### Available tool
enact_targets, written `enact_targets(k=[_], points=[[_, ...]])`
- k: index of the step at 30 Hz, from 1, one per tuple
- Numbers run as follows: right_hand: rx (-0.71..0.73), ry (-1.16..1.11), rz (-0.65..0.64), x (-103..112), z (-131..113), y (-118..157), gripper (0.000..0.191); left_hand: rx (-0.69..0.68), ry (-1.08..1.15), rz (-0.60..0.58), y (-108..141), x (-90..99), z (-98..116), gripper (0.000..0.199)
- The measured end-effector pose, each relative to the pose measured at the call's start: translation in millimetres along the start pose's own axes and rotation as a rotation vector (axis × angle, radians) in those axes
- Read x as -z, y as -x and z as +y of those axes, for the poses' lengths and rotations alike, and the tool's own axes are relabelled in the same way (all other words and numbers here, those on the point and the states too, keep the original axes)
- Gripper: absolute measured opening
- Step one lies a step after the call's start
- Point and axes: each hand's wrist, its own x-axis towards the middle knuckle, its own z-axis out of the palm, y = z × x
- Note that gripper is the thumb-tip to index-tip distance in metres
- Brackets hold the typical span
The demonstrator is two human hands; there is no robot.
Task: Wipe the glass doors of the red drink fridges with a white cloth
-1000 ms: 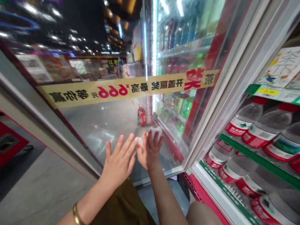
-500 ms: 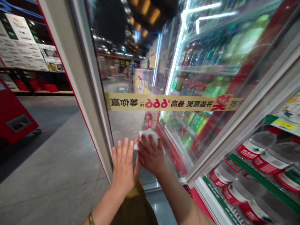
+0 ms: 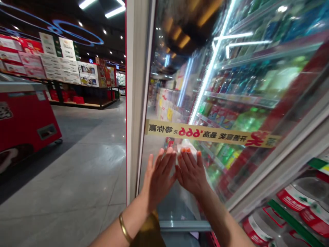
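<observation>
My right hand (image 3: 192, 173) holds a white tissue (image 3: 189, 144) under its outstretched fingers, pressed against the glass door (image 3: 171, 202). Part of the tissue shows above the fingertips; the palm hides the rest. Close beside it on the left, my left hand (image 3: 159, 178) has its fingers stretched out at the glass, with nothing held. A yellow strip with mirrored printing (image 3: 213, 134) crosses the pane just above both hands. The door stands swung open, its pale frame (image 3: 138, 89) running up on the left.
Shelves of large bottles (image 3: 305, 202) are at the lower right, beside the door's hinge side. Shelved drinks reflect in the glass. To the left stand a red chest on casters (image 3: 23, 116) and stacked boxes (image 3: 61, 68) on a rack, across the grey floor (image 3: 84, 178).
The view has swung left, so door and hands sit further right. My right hand has moved up the glass with the tissue, closer to the yellow strip; my left hand has risen too.
</observation>
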Motion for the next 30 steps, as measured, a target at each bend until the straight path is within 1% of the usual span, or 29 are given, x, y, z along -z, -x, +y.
enact_targets(k=[1,2,3,4,6,7,8,9,10,11,12,13,14,15,16,17,18,19,20,21,22,23,24,25,26,27,28,29,30], points=[[0.024,0.041,0.016,0,6,10,0.066,0.025,0.005,-0.007,6,-0.8,-6,0.090],[0.000,0.094,0.028,2,15,18,0.070,0.053,0.013,-0.021,12,-1.4,-11,0.093],[-0.063,0.148,0.033,6,27,21,0.074,0.077,0.025,-0.037,18,-1.8,-15,0.097],[-0.146,0.193,0.031,10,38,17,0.079,0.092,0.037,-0.049,21,-1.7,-17,0.099],[-0.291,0.232,0.040,18,50,-8,0.082,0.110,0.054,-0.041,23,0.0,-18,0.104],[-0.312,0.223,0.049,20,49,-27,0.081,0.123,0.060,-0.018,22,1.7,-16,0.105],[-0.281,0.197,0.049,22,42,-45,0.078,0.140,0.067,0.016,20,3.7,-14,0.105],[-0.190,0.154,0.037,21,31,-61,0.074,0.154,0.078,0.053,17,6.1,-12,0.104],[-0.071,0.106,0.014,20,17,-71,0.068,0.163,0.091,0.088,16,8.5,-11,0.101],[0.056,0.060,-0.009,17,1,-75,0.061,0.166,0.105,0.119,15,10.9,-11,0.098],[0.174,0.020,-0.025,14,-13,-71,0.054,0.163,0.117,0.141,15,13.1,-12,0.095],[0.267,-0.005,-0.034,10,-23,-60,0.049,0.155,0.125,0.148,17,15.0,-15,0.093],[0.323,-0.011,-0.036,7,-28,-45,0.046,0.147,0.130,0.145,19,16.6,-17,0.093],[0.344,-0.001,-0.028,6,-28,-28,0.046,0.140,0.134,0.130,21,17.9,-20,0.094],[0.328,0.019,-0.019,5,-21,-12,0.049,0.133,0.138,0.111,23,18.8,-22,0.095],[0.266,0.047,-0.004,6,-10,-2,0.054,0.124,0.141,0.089,24,19.3,-24,0.095],[0.160,0.080,0.014,7,4,1,0.060,0.117,0.143,0.074,24,19.6,-24,0.095],[0.032,0.111,0.040,8,17,-4,0.068,0.111,0.142,0.068,24,19.5,-23,0.094],[-0.092,0.137,0.069,10,28,-18,0.074,0.115,0.141,0.069,23,19.2,-22,0.092],[-0.206,0.157,0.090,12,35,-38,0.080,0.132,0.143,0.069,21,18.8,-20,0.090],[-0.256,0.167,0.108,13,36,-61,0.082,0.158,0.149,0.072,19,18.6,-17,0.089],[-0.280,0.172,0.114,13,32,-86,0.082,0.184,0.160,0.076,17,18.7,-14,0.089],[-0.258,0.154,0.109,13,23,-108,0.080,0.209,0.174,0.079,15,19.4,-12,0.089],[-0.155,0.115,0.065,12,10,-124,0.077,0.232,0.191,0.081,13,20.9,-10,0.090],[-0.074,0.094,0.030,10,-4,-133,0.073,0.256,0.212,0.086,12,23.2,-9,0.090],[0.029,0.068,-0.010,8,-17,-133,0.069,0.281,0.235,0.089,11,26.3,-9,0.091],[0.153,0.043,-0.047,7,-27,-125,0.064,0.308,0.262,0.090,11,30.0,-10,0.091],[0.266,0.028,-0.064,8,-31,-110,0.060,0.335,0.292,0.087,12,33.9,-11,0.091],[0.358,0.021,-0.065,10,-29,-93,0.057,0.355,0.324,0.084,13,37.7,-12,0.090]])
